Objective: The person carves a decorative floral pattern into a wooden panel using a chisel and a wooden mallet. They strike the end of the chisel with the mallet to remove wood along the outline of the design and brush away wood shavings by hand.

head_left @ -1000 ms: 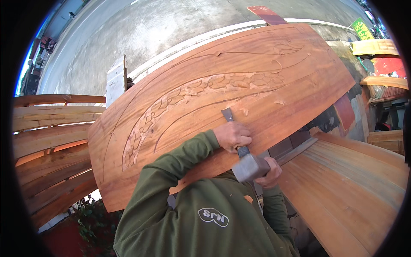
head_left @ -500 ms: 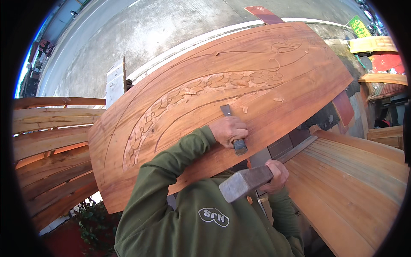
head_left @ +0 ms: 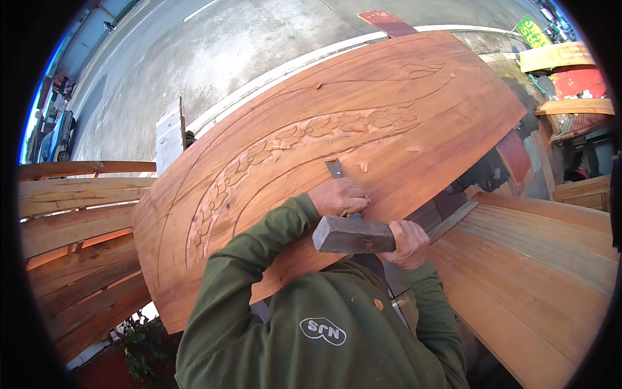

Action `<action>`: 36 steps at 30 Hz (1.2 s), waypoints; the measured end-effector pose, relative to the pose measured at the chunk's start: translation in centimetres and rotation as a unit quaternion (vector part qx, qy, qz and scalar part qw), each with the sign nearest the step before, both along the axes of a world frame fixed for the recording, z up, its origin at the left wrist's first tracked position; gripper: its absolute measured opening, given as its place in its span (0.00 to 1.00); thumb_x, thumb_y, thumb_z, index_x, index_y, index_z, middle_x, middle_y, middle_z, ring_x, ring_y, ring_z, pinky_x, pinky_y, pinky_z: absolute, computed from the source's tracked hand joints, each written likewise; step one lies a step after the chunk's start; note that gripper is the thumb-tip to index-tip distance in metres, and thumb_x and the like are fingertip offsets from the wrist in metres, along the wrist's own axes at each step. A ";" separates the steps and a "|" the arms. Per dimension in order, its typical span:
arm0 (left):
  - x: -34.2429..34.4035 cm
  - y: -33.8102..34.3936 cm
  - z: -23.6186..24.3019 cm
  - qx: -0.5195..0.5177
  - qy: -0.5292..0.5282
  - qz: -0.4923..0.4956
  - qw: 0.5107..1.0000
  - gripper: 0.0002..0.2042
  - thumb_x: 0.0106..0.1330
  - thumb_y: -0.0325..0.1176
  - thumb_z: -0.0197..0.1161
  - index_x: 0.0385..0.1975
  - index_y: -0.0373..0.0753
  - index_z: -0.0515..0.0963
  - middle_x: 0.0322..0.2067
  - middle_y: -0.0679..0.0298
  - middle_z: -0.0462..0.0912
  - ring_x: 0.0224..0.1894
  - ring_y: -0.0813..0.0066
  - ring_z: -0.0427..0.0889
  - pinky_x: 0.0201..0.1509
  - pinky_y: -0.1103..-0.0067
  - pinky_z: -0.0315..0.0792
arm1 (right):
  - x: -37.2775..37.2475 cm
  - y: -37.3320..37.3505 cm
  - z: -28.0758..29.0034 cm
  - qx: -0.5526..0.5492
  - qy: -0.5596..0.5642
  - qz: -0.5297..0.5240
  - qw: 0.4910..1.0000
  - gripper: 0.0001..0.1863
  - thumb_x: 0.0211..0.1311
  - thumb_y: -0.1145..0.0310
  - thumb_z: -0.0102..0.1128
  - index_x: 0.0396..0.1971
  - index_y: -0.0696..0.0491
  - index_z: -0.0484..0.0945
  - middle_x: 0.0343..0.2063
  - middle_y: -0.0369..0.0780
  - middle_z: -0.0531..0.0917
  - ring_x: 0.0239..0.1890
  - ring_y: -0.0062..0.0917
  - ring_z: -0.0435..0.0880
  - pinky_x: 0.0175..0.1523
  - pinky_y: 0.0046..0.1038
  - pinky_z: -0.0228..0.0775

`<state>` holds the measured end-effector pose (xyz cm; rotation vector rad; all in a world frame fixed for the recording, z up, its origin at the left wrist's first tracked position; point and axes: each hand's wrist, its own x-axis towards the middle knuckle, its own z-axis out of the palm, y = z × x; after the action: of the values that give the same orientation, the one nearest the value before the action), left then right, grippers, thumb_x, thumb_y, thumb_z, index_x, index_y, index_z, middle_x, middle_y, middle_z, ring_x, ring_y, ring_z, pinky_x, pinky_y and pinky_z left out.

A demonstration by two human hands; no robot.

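Note:
A wide reddish wood panel [head_left: 466, 123] lies before me, with a curved band of carved leaves [head_left: 285, 137] and grooved outlines. My left hand [head_left: 338, 196] is wrapped round the handle of a flat chisel [head_left: 334, 169]. The chisel's blade tip rests on or close to the bare wood below the carved band; I cannot tell whether it bites. My right hand [head_left: 408, 244] grips a worn, block-shaped mallet [head_left: 353, 235]. In this view the mallet covers the butt of the chisel handle, and whether they touch is unclear.
Loose wood chips [head_left: 363, 167] lie on the panel. Slatted wooden pieces [head_left: 84, 191] stand at the left, and a long grooved wooden board [head_left: 531, 279] slants away at the right. Beyond the panel runs a concrete road [head_left: 214, 58]. A yellow-and-red object [head_left: 576, 81] is at the far right.
My right hand has brought the mallet up and slightly left, so it now overlaps the chisel's butt. My left hand keeps its grip on the chisel. The view has shifted a little.

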<state>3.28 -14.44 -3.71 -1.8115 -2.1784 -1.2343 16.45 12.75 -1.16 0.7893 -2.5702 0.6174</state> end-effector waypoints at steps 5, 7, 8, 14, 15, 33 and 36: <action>-0.3 0.2 0.3 0.017 0.000 -0.008 1.000 0.09 0.64 0.31 0.72 0.34 0.42 0.75 0.29 0.59 0.75 0.33 0.54 0.79 0.39 0.61 0.71 | 4.0 -1.6 1.9 -0.202 0.072 0.042 0.976 0.38 0.53 0.46 0.82 0.56 0.54 0.75 0.39 0.44 0.84 0.35 0.43 0.87 0.40 0.41 0.81; -0.5 0.3 0.5 0.022 -0.010 -0.024 0.999 0.10 0.65 0.31 0.72 0.33 0.41 0.75 0.29 0.59 0.74 0.32 0.54 0.78 0.38 0.61 0.71 | 2.0 -0.1 -0.8 -0.092 0.020 0.012 0.995 0.38 0.56 0.43 0.80 0.56 0.54 0.75 0.39 0.44 0.84 0.35 0.42 0.88 0.39 0.41 0.81; -0.5 0.1 0.3 0.022 -0.010 -0.024 0.999 0.10 0.65 0.31 0.72 0.33 0.41 0.75 0.29 0.59 0.74 0.32 0.54 0.78 0.38 0.61 0.71 | 0.6 0.2 -0.7 0.015 -0.035 -0.012 0.999 0.38 0.59 0.40 0.79 0.56 0.53 0.75 0.38 0.44 0.84 0.34 0.42 0.89 0.38 0.41 0.81; -0.9 -0.9 0.1 -0.013 -0.023 -0.021 0.999 0.13 0.56 0.34 0.72 0.35 0.43 0.75 0.33 0.59 0.76 0.37 0.52 0.79 0.43 0.60 0.72 | 2.6 -1.6 1.7 -0.137 0.046 0.019 0.989 0.38 0.60 0.38 0.79 0.55 0.54 0.76 0.38 0.44 0.84 0.39 0.41 0.89 0.38 0.41 0.82; -0.9 -0.8 0.1 -0.022 -0.018 -0.018 0.999 0.13 0.55 0.34 0.73 0.35 0.43 0.75 0.32 0.59 0.76 0.37 0.52 0.79 0.44 0.60 0.72 | 2.1 -1.5 -0.5 -0.160 0.079 0.027 0.984 0.38 0.60 0.38 0.78 0.55 0.54 0.76 0.37 0.43 0.84 0.38 0.41 0.89 0.38 0.41 0.82; -1.5 -1.5 0.9 0.007 -0.043 0.005 0.999 0.08 0.64 0.32 0.74 0.33 0.43 0.78 0.28 0.60 0.76 0.33 0.54 0.80 0.38 0.61 0.72 | 1.2 -1.8 1.5 -0.152 0.109 0.022 0.982 0.36 0.54 0.46 0.82 0.53 0.53 0.76 0.35 0.42 0.84 0.33 0.40 0.87 0.38 0.40 0.80; -1.9 -1.6 0.8 -0.001 -0.035 0.008 0.999 0.09 0.62 0.32 0.74 0.34 0.42 0.78 0.28 0.60 0.77 0.33 0.54 0.80 0.38 0.62 0.73 | -2.0 -0.2 1.5 0.003 -0.066 -0.005 0.998 0.32 0.52 0.55 0.84 0.53 0.51 0.76 0.36 0.44 0.84 0.33 0.41 0.89 0.39 0.42 0.84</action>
<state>1.42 -16.00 -2.93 -1.7753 -2.2268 -1.3118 14.46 12.51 0.35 0.7613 -2.6947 0.6810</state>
